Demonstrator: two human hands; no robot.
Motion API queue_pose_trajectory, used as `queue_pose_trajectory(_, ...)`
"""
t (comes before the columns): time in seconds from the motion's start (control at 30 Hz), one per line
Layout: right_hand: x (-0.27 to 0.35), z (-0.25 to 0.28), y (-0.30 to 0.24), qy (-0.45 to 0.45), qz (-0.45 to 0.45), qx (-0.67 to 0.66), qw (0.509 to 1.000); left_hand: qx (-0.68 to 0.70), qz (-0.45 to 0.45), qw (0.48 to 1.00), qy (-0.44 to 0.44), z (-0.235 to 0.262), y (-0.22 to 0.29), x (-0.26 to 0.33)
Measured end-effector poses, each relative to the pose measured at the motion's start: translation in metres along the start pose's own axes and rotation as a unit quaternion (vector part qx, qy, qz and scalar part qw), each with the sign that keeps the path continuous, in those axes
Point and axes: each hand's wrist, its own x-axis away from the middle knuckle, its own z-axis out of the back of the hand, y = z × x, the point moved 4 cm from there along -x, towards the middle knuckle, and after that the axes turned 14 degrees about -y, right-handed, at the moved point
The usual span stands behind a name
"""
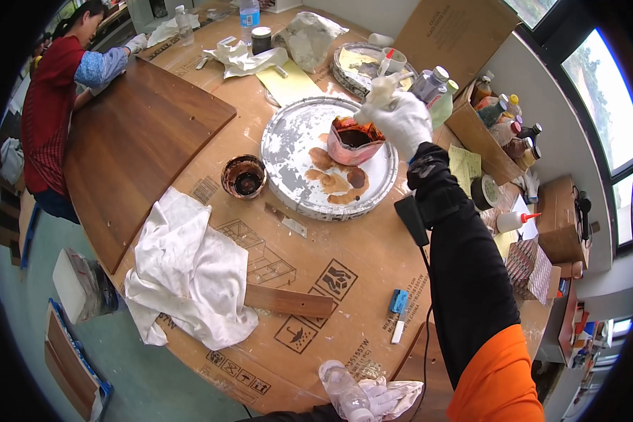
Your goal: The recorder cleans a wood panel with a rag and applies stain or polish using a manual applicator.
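My right hand (403, 123), in a white glove, is raised above the pink cup (353, 149). Its fingers are closed, and what they hold, if anything, blends with pale shapes behind. Dark brown liquid fills the cup, whose rim is ragged and stained. The cup stands on a round, paint-spattered grey-white lid (288, 151) with brown stains. At the lower edge my left hand (381, 397), also gloved, is closed around a clear plastic bottle (341, 387) lying tilted, its cap toward me. A white cloth (405, 395) bunches beside that hand.
Left of the lid are a brown-stained cup (244, 176) and a scraper (285, 221). A white rag (190, 267) partly covers a wooden strip (288, 300). A co-worker (53, 112) stands by a large brown panel (144, 141). A box of bottles (485, 137) lines the right; a black cable (430, 309) hangs nearby.
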Motion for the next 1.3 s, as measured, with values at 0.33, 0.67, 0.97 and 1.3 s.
queue_pose_trajectory(0.33,0.010,-0.011,-0.005,0.185,0.071,0.049,0.979,0.022,-0.010,0.999,-0.022,-0.026,0.004,0.011)
queue_pose_trajectory(0.67,0.064,0.021,0.026,0.144,0.070,-0.512,0.844,0.155,0.010,0.981,-0.118,-0.054,0.003,0.027)
queue_pose_trajectory(0.97,0.260,0.048,0.098,-0.185,-0.030,-0.905,0.383,0.119,-0.015,0.992,-0.026,-0.014,0.008,0.008)
queue_pose_trajectory(1.3,0.489,0.169,0.201,-0.207,-0.301,-0.367,0.856,0.103,-0.020,0.991,-0.085,-0.023,0.013,0.002)
